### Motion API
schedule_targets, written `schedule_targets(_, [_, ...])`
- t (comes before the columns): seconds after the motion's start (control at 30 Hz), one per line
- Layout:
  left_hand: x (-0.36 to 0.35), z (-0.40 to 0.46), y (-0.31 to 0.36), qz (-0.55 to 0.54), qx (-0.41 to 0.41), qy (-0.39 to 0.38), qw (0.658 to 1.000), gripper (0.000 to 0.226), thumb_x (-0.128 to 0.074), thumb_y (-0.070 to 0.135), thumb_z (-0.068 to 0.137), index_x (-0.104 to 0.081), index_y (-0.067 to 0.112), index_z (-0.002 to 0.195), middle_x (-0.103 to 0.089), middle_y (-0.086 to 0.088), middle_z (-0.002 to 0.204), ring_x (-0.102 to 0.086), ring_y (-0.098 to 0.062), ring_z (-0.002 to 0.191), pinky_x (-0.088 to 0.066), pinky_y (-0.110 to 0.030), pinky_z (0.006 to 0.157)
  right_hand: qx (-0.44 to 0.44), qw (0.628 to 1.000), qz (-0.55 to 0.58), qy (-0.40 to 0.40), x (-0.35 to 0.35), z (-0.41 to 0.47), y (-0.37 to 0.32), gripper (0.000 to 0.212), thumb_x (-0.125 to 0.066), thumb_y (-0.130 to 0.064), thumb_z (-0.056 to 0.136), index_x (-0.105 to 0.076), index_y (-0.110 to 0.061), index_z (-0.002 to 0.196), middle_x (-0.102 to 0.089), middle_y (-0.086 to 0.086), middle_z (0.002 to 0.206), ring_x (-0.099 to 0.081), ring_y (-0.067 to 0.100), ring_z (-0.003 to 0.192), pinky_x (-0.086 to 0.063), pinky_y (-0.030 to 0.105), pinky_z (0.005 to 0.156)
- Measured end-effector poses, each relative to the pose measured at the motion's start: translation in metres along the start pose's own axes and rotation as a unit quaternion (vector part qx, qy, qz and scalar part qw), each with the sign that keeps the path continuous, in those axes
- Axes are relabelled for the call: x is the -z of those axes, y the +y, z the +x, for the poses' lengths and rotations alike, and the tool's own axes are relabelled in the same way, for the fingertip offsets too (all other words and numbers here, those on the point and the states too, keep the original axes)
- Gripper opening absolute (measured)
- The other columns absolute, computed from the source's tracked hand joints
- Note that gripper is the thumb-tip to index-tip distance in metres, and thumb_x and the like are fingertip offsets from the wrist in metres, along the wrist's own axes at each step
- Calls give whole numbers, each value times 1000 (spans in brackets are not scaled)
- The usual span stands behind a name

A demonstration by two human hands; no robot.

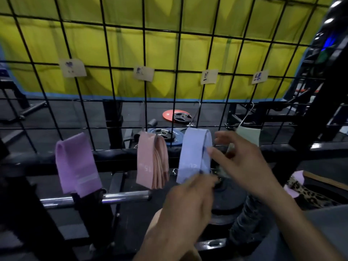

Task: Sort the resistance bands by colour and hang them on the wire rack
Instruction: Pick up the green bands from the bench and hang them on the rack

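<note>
A black wire rack (145,68) fills the view, with four paper labels clipped along it. Purple bands (75,164) hang at the left, a thick bunch of pink bands (150,161) in the middle, blue bands (194,153) to their right, and a pale green band (248,134) on a hook at the far right. My left hand (190,200) is at the lower end of the blue bands and seems to hold it, blurred. My right hand (239,162) is beside the blue bands, thumb and fingers spread, with something greenish and blurred between them.
Behind the rack lie weight plates (177,115) on a dark floor and a yellow padded wall (169,44). A chrome bar (122,196) and black frame run below the bands. A leopard-print item (308,196) sits at the right.
</note>
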State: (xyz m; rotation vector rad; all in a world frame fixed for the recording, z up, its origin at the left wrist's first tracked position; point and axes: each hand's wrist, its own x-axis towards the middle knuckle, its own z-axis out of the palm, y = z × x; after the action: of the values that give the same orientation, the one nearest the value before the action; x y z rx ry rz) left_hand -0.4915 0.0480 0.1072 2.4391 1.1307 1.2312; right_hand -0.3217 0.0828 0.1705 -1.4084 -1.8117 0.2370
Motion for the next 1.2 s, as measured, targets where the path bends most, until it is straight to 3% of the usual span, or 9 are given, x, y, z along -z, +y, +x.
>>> schedule_targets(0.1, [20, 5, -14, 28, 63, 125, 990, 31, -44, 21, 101, -53, 19, 130, -53, 4, 127, -61, -14, 89, -54, -35, 66, -27, 998, 45, -27, -18, 15, -2, 54, -71, -56, 83, -54, -34, 130, -62, -25, 116, -61, -4, 104, -52, 21, 84])
schedule_targets(0.2, [16, 17, -26, 8, 112, 84, 990, 43, -44, 21, 103, -41, 18, 146, -43, 2, 147, -61, -16, 103, -57, -37, 79, -46, 998, 43, 16, -24, 24, 3, 49, -76, -54, 79, -58, -33, 119, -60, -21, 112, -60, 2, 101, -50, 28, 82])
schedule_targets(0.37, [12, 15, -35, -50, 113, 74, 990, 49, -53, 11, 100, -41, 27, 145, -46, 11, 140, -55, -6, 115, -48, -21, 95, -50, 990, 112, -64, -21, 30, 9, 18, -76, -39, 86, -67, -26, 95, -73, -9, 96, -71, 11, 91, -58, 44, 81])
schedule_targets(0.5, [13, 12, -35, -28, 99, 57, 993, 51, -54, 5, 99, -44, 23, 146, -49, 6, 140, -53, -6, 114, -47, -19, 90, -54, 987, 135, -72, -18, 28, 10, 16, -74, -36, 88, -69, -26, 99, -73, -10, 93, -71, 9, 85, -55, 34, 72])
schedule_targets(0.67, [29, -10, -30, -19, 79, 70, 994, 44, -51, 20, 103, -47, 33, 145, -43, 18, 152, -45, 0, 136, -46, -24, 106, -53, 997, 2, 63, -31, 9, -5, 59, -76, -53, 80, -50, -35, 130, -58, -22, 114, -62, 1, 77, -49, 18, 64])
schedule_targets(0.77, [59, -28, -32, -59, 122, 140, 981, 33, -59, 23, 97, -56, 50, 116, -63, 28, 109, -62, 8, 95, -50, -9, 74, 10, 986, -36, 159, -42, -9, -28, 42, -76, -48, 83, -49, -31, 110, -54, -14, 101, -54, 8, 69, -45, 28, 62])
schedule_targets(0.83, [78, -28, -44, -59, 141, 207, 966, 28, -63, 19, 97, -58, 44, 108, -64, 21, 94, -64, -1, 77, -48, -12, 59, 52, 990, -22, 131, -54, -13, -45, 33, -73, -44, 85, -50, -33, 107, -56, -15, 100, -54, 5, 74, -43, 21, 66])
schedule_targets(1.0, [94, 1, -80, -54, 223, 178, 957, 34, -62, 37, 95, -54, 36, 128, -64, 21, 104, -66, 2, 79, -53, -14, 60, 5, 1000, -3, -10, -87, 7, -78, 63, -64, -62, 84, -44, -37, 138, -54, -21, 131, -58, 5, 95, -49, 29, 83])
schedule_targets(1.2, [98, 2, -83, -83, 195, 175, 961, 22, -68, 32, 93, -62, 34, 115, -67, 21, 90, -62, 2, 68, -47, -13, 57, -6, 993, 101, -68, -102, 29, -84, 41, -64, -52, 85, -57, -12, 78, -66, 9, 74, -64, 26, 73, -53, 52, 72])
